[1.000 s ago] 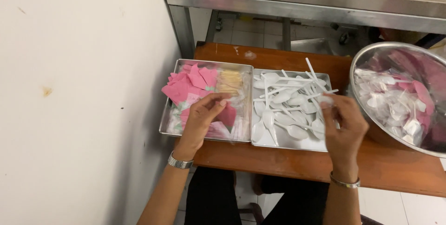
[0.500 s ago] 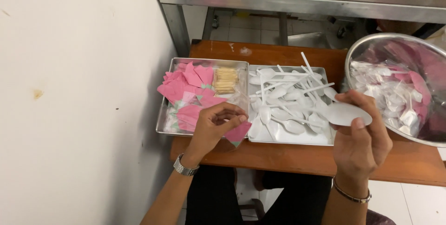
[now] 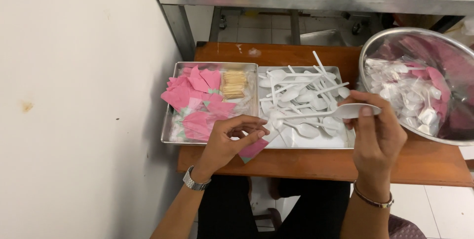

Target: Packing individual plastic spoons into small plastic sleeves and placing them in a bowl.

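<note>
- A wooden table (image 3: 316,162), brown and smooth, carries everything, with a pale wall to the left.
- A round steel bowl (image 3: 375,51) sits at the right, shiny, piled with small clear-wrapped packets showing white and pink.
- Two shallow rectangular metal trays lie side by side: the right tray (image 3: 345,143) is heaped with white plastic spoons, the left tray (image 3: 168,138) holds pink paper napkins (image 3: 200,83) folded to triangles and a bundle of pale toothpicks (image 3: 234,83).
- The right hand (image 3: 376,138) pinches a white plastic spoon (image 3: 340,112) at its bowl end, handle pointing left over the right tray.
- The left hand (image 3: 229,143) curls around a folded pink napkin (image 3: 254,149) (thin, matte), fingertips closed on it at the trays' front edge.
</note>
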